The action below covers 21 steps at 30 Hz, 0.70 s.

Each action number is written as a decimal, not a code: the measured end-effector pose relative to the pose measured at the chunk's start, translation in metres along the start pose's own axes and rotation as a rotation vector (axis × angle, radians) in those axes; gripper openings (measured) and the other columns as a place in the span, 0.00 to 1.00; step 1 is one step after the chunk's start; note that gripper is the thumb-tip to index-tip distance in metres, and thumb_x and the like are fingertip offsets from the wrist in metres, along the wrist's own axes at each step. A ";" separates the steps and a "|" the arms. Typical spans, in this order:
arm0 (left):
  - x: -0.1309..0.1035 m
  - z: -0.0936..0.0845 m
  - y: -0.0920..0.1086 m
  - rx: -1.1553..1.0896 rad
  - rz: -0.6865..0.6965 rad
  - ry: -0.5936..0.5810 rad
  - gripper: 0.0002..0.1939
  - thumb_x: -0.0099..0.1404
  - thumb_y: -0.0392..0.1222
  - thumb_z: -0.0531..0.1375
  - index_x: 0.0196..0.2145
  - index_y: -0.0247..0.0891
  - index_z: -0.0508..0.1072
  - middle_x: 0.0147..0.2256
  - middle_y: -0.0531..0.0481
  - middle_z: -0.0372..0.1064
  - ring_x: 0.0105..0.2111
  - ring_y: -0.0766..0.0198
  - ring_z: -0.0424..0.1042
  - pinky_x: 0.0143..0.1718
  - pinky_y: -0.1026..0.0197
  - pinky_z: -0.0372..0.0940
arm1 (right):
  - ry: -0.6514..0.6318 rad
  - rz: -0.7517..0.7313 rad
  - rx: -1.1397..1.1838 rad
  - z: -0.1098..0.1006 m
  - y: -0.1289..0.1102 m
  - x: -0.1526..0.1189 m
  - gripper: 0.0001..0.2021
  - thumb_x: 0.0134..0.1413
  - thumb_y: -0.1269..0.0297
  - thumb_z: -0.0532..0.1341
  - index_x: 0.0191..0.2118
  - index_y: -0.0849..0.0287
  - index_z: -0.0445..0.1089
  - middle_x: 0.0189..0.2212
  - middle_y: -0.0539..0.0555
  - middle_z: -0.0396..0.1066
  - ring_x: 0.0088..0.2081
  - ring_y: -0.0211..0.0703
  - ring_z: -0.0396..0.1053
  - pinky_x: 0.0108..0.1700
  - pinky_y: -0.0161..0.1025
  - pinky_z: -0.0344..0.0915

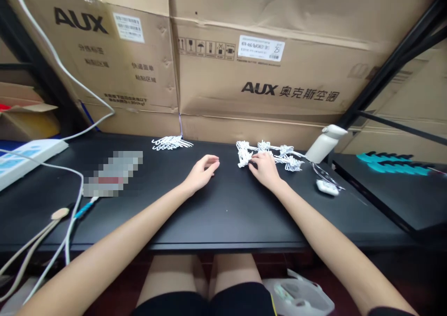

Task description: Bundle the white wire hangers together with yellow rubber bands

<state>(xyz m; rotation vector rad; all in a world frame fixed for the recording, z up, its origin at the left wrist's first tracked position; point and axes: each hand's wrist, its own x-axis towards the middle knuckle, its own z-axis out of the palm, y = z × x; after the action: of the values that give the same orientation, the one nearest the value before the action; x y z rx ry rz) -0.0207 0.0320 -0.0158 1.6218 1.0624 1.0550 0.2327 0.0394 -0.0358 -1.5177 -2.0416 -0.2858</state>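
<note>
Several white twisted bundles point(292, 163) lie in two rows on the black table point(223, 213), right of centre. My right hand point(264, 168) is at the front row, its fingertips at a white bundle point(244, 157); whether it grips anything is hidden. My left hand point(203, 170) hovers over the middle of the table with thumb and fingers apart and nothing between them. Beyond it, to the left, a pile of loose white hooked strips point(171, 142) lies near the table's back edge.
Cardboard boxes point(209, 87) stand behind the table. A white bottle point(325, 143), a small white case point(327, 188) and a cable are at the right. At the left are a power strip point(28, 160), a blurred-out flat object point(113, 174) and cables.
</note>
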 end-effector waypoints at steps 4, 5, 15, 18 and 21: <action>0.009 -0.023 0.004 0.295 0.178 0.099 0.17 0.63 0.49 0.53 0.45 0.38 0.68 0.47 0.42 0.68 0.49 0.55 0.67 0.49 0.50 0.64 | 0.160 0.137 0.240 -0.002 0.003 0.002 0.09 0.50 0.68 0.56 0.35 0.59 0.72 0.36 0.58 0.74 0.40 0.50 0.68 0.47 0.49 0.62; 0.010 -0.029 0.005 0.450 0.244 0.106 0.18 0.63 0.49 0.53 0.47 0.38 0.67 0.50 0.41 0.66 0.52 0.53 0.64 0.52 0.49 0.61 | 0.207 0.167 0.280 -0.004 0.003 0.002 0.10 0.49 0.68 0.55 0.36 0.60 0.72 0.37 0.58 0.74 0.41 0.50 0.68 0.47 0.49 0.63; 0.055 -0.085 -0.010 1.255 0.133 0.234 0.30 0.65 0.52 0.50 0.59 0.31 0.57 0.63 0.30 0.44 0.63 0.36 0.38 0.58 0.33 0.36 | 0.318 0.217 0.415 -0.013 -0.007 0.002 0.10 0.49 0.66 0.56 0.37 0.60 0.72 0.38 0.57 0.74 0.44 0.50 0.69 0.50 0.49 0.62; 0.069 -0.115 -0.020 1.227 0.111 0.269 0.28 0.66 0.52 0.51 0.58 0.31 0.60 0.62 0.32 0.49 0.62 0.36 0.40 0.57 0.32 0.31 | 0.300 0.214 0.429 -0.014 -0.009 0.003 0.10 0.50 0.66 0.56 0.36 0.60 0.72 0.38 0.58 0.74 0.44 0.51 0.69 0.50 0.49 0.62; 0.072 -0.131 -0.028 1.200 0.090 0.199 0.24 0.67 0.52 0.50 0.54 0.34 0.65 0.54 0.35 0.62 0.54 0.39 0.57 0.52 0.29 0.44 | 0.296 0.225 0.446 -0.017 -0.009 0.003 0.09 0.50 0.66 0.56 0.36 0.60 0.72 0.38 0.58 0.74 0.44 0.51 0.69 0.50 0.49 0.62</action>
<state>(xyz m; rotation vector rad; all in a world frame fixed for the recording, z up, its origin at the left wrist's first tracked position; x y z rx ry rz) -0.1307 0.1360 -0.0004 2.5134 1.9827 0.6137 0.2286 0.0307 -0.0190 -1.3184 -1.5582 0.0346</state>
